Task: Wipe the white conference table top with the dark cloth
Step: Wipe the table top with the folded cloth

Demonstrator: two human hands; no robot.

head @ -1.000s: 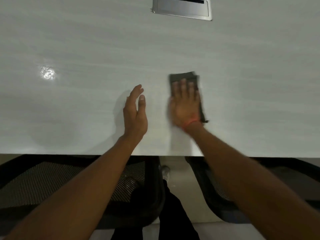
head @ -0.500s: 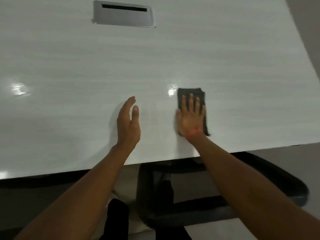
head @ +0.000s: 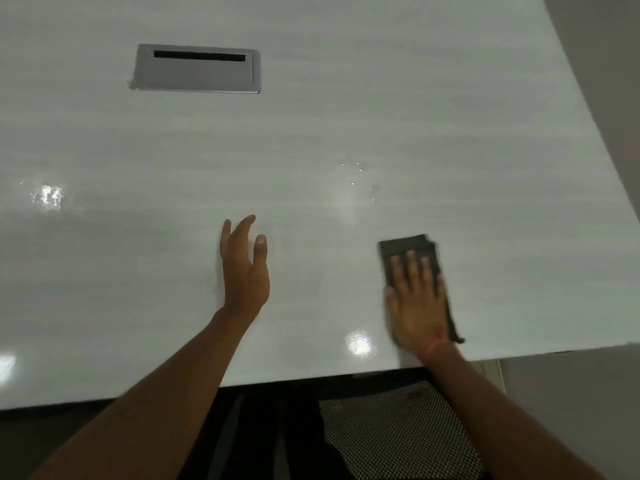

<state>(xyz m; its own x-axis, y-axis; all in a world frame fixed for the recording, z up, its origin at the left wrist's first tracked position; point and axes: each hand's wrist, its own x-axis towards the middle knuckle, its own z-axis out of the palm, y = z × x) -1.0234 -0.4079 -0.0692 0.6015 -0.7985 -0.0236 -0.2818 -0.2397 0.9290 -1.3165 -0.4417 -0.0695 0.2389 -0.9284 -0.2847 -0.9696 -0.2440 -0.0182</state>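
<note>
Dark, soft and light, the folded cloth (head: 405, 247) lies near the bench's (head: 346, 126) front edge under my right hand (head: 417, 303), fingers straight and pressing flat, likely sliding easily on gloss, while my left hand (head: 244, 268) hovers relaxed, holding nothing.

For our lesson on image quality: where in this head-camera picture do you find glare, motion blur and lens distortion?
Head view: glare patches shine on the white table top, one beside the right hand; that hand and the dark cloth are smeared by motion, while the left hand looks sharper; the wide lens bows the table's edges.
</note>
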